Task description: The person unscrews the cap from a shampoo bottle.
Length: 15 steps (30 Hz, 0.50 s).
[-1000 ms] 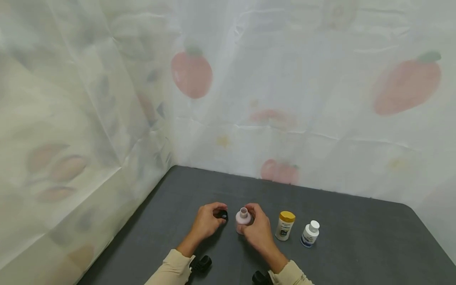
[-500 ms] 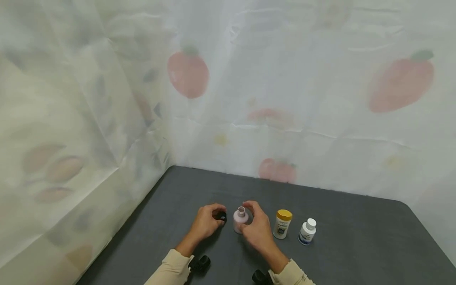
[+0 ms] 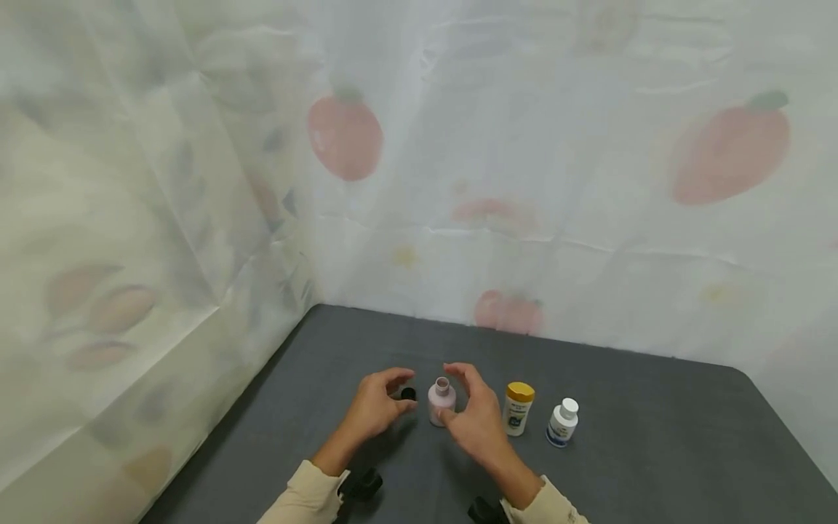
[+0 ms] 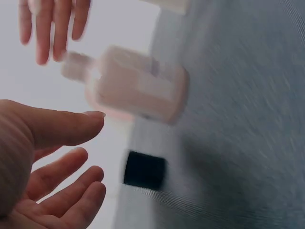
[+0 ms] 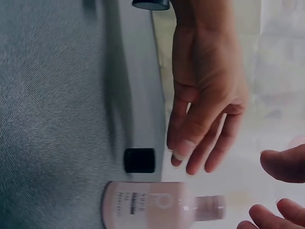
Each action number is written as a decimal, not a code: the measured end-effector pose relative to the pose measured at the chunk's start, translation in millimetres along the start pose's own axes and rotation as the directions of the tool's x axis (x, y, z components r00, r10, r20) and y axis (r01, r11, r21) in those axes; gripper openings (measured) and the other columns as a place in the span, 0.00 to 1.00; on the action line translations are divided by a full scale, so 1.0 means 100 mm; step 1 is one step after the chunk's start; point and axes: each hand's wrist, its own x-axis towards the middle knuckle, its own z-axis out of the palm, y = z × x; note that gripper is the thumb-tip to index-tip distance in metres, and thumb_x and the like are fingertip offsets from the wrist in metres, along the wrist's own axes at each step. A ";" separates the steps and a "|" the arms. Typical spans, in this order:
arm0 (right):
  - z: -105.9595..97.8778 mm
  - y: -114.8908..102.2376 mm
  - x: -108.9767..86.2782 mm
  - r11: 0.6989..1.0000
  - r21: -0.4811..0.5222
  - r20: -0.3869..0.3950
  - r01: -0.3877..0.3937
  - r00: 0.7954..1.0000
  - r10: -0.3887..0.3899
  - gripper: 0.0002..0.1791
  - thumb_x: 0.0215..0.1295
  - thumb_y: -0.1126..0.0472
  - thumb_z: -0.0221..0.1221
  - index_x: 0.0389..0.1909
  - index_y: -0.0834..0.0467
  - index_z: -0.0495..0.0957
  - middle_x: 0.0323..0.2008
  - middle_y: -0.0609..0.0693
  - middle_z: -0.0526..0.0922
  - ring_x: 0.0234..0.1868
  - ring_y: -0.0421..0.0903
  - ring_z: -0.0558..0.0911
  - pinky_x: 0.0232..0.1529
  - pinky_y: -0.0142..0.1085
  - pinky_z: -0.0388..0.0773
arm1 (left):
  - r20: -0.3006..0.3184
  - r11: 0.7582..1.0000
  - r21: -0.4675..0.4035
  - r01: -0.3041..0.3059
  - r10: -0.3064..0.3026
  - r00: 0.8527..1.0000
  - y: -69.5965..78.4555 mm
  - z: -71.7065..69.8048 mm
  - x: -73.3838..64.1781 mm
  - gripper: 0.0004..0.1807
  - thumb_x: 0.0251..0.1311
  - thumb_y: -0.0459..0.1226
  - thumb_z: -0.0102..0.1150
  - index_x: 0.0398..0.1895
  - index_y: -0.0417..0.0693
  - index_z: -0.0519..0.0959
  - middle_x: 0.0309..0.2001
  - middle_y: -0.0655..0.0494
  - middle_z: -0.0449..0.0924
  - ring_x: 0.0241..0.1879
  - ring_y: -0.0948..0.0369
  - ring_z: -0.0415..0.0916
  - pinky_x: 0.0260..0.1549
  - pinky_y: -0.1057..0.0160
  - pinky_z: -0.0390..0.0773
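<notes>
An uncapped pale pink bottle [image 3: 441,407] stands upright on the dark grey table, its threaded neck bare. Just left of it a small black cap [image 3: 409,394] sits on the table. My left hand [image 3: 374,405] hovers around the cap with thumb and fingers spread; the left wrist view shows a gap between those fingers and the cap [image 4: 145,170]. To the bottle's right is my right hand [image 3: 478,416], thumb and fingers parted. In the right wrist view its thumb and fingertips are clear of the bottle [image 5: 147,205].
Right of my right hand stand a white bottle with a yellow lid [image 3: 518,411] and a smaller white bottle with a white cap [image 3: 563,423]. A printed sheet [image 3: 576,160] walls off the far and left sides of the grey table [image 3: 641,437].
My left hand has let go of the black cap, which now rests on the table. The right hand's fingers have spread and drawn slightly away from the pink bottle.
</notes>
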 end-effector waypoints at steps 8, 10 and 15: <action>-0.24 -0.19 -0.06 0.999 0.023 -0.017 0.038 0.999 -0.037 0.33 0.56 0.77 0.71 0.62 0.56 0.75 0.64 0.53 0.82 0.73 0.59 0.75 0.72 0.60 0.71 | -0.031 0.994 -0.109 -0.025 0.022 0.999 0.32 -0.08 -0.02 0.26 0.58 0.34 0.77 0.61 0.51 0.83 0.62 0.48 0.84 0.63 0.46 0.82 0.62 0.48 0.82; -0.31 -0.21 -0.08 0.999 0.020 -0.025 0.038 0.999 -0.038 0.33 0.56 0.77 0.71 0.63 0.55 0.76 0.64 0.52 0.82 0.73 0.59 0.76 0.72 0.61 0.71 | -0.020 0.990 -0.137 -0.039 0.037 0.999 0.40 -0.08 -0.03 0.26 0.58 0.33 0.76 0.62 0.51 0.83 0.62 0.48 0.84 0.64 0.47 0.82 0.62 0.48 0.82; -0.47 -0.21 -0.14 0.999 -0.012 -0.062 0.030 0.998 -0.031 0.35 0.55 0.77 0.72 0.64 0.55 0.75 0.65 0.52 0.82 0.73 0.60 0.75 0.70 0.63 0.72 | 0.031 0.978 -0.198 -0.065 0.073 0.997 0.60 -0.06 -0.03 0.26 0.60 0.34 0.75 0.62 0.54 0.82 0.63 0.52 0.84 0.65 0.50 0.81 0.64 0.48 0.81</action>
